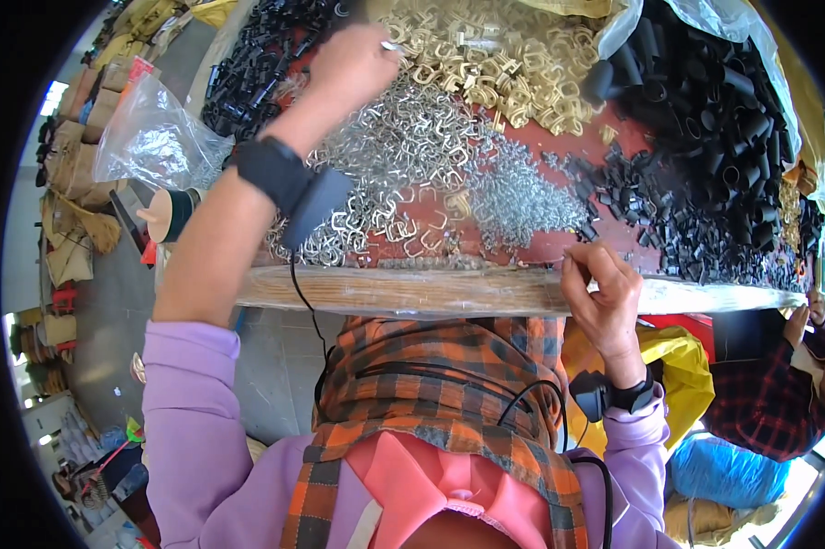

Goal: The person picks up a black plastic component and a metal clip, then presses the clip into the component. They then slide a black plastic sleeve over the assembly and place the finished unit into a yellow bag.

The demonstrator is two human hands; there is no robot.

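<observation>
**Both hands over heaped small parts**

My left hand [353, 66] is up near the far edge of the surface [412, 291], its fingers drawn together on a small pale piece [389, 46], too blurred for me to tell its kind. Beside it, along the far edge, lies a heap of gold-coloured clips [522, 78]; on its other side, at the far left corner, are black plastic parts [248, 78].

My right hand [606, 293] is at the near edge, right of the middle, thumb and forefinger tips together; I can't tell whether anything is between them. Just beyond it sit a pile of small silver screws [527, 192] and some scattered black bits [636, 201].

Left of the screws, silver hooks [412, 137] spread toward the left half of the near edge. Black tubes [737, 119] fill the right end.

A clear plastic bag [161, 137] lies at the left edge. A yellow bag [682, 366] is below the near edge on my right, and past it a co-worker [760, 403] wears a dark checked shirt.
</observation>
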